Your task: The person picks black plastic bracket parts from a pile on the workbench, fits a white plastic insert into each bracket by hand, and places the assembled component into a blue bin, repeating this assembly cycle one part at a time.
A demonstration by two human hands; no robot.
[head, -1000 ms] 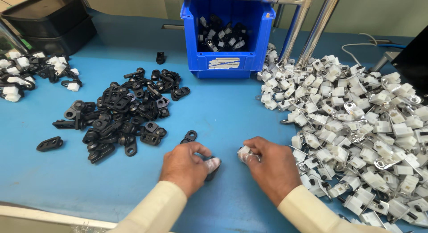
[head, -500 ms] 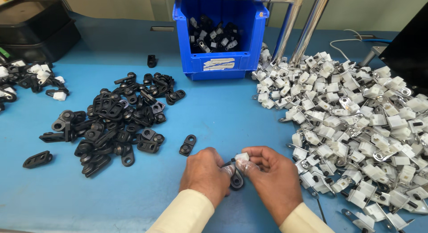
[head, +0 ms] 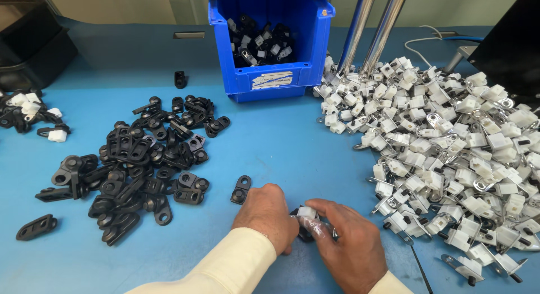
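Hands: left hand (head: 269,214) and right hand (head: 346,243) meet, fingers pinched together on one white clip (head: 307,212) over a black bracket (head: 304,232).
Axis: mostly hidden, cannot tell.
Count: black pile (head: 140,159) and white pile (head: 450,153), too many to count; one blue bin (head: 270,80).
Room: bare blue table (head: 281,142) between piles.

Flat brackets (head: 140,164) heaped at left, clips (head: 450,153) piled at right, bin (head: 270,80) far between (one loose bracket (head: 241,189) near centre).
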